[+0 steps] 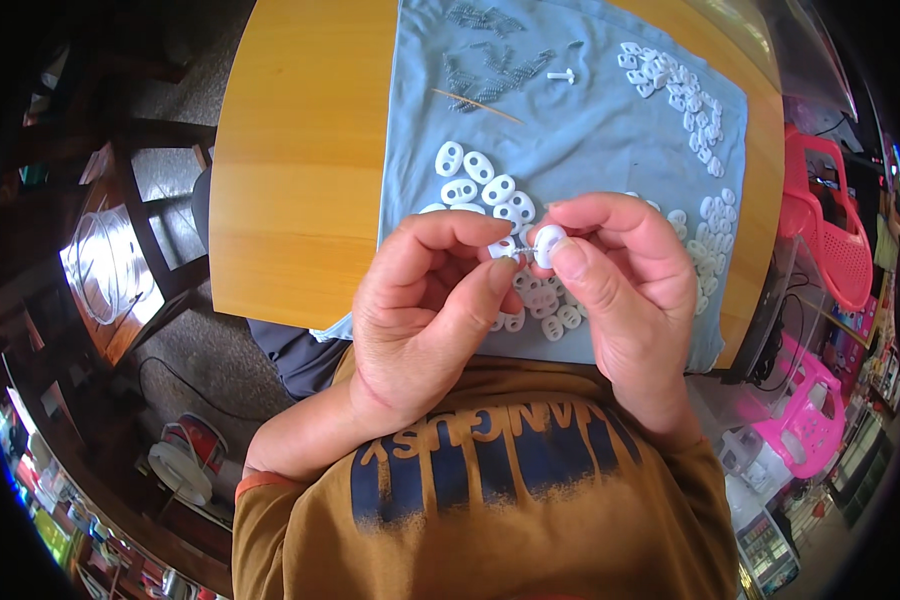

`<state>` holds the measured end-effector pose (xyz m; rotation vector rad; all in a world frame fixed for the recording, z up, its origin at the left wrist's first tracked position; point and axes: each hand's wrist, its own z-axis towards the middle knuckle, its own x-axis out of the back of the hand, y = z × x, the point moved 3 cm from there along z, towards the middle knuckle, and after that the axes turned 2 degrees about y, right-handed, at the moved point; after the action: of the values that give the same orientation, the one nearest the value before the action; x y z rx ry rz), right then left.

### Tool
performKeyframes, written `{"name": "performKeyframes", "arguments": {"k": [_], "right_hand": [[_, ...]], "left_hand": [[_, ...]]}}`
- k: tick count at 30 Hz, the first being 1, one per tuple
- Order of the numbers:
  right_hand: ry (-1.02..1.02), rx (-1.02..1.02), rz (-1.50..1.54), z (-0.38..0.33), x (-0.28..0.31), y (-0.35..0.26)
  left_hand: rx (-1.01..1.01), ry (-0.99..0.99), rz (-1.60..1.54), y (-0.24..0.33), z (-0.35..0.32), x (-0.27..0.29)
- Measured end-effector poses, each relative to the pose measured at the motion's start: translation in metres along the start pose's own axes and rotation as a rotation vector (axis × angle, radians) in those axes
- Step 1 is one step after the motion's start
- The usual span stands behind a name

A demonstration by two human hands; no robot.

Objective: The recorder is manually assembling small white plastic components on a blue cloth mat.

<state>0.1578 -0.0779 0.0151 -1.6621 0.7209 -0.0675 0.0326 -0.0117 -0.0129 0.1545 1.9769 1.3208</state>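
Note:
Above the near part of the blue cloth (570, 140), my two hands meet with small white parts between their fingertips. My left hand (410, 310) pinches a small white plastic piece (503, 247) between thumb and forefinger. A thin metal spring (526, 249) bridges the gap from it to a rounded white plastic shell (549, 246), which my right hand (635, 290) grips with thumb and fingers. Just beyond and beneath my hands lie several white oval two-holed cord locks (478, 166). My fingers partly cover both held parts.
Dark springs (500, 68) lie heaped at the cloth's far left, with a thin brown stick (477, 106) and a white T-shaped piece (562, 76) nearby. White plastic parts (675, 85) are piled far right, others (715, 235) nearer. Pink chairs (808, 410) stand right of the wooden table (305, 160).

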Motion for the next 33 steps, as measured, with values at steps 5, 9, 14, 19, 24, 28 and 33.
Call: {"name": "performKeyframes", "arguments": {"k": [5, 9, 14, 19, 24, 28, 33], "right_hand": [[0.015, 0.214, -0.304, 0.001, 0.002, -0.004], [-0.021, 0.427, -0.563, 0.003, 0.001, -0.007], [-0.029, 0.431, -0.536, 0.003, 0.0, -0.004], [-0.028, 0.346, -0.478, 0.004, 0.001, -0.005], [-0.043, 0.368, -0.517, 0.002, 0.002, -0.004], [-0.073, 0.374, -0.564, -0.002, -0.003, -0.01], [-0.15, 0.419, -0.634, -0.003, -0.002, -0.011]], "left_hand": [[-0.056, -0.014, 0.104, 0.002, -0.001, 0.0], [-0.075, -0.012, 0.154, 0.002, -0.001, -0.001], [-0.065, -0.012, 0.128, 0.002, -0.001, -0.003], [0.0, -0.088, 0.092, 0.004, -0.003, -0.003], [-0.022, -0.133, 0.022, 0.001, -0.003, -0.003], [-0.032, -0.18, -0.024, 0.001, -0.002, -0.002], [-0.02, -0.215, 0.006, 0.003, -0.004, -0.002]]}}
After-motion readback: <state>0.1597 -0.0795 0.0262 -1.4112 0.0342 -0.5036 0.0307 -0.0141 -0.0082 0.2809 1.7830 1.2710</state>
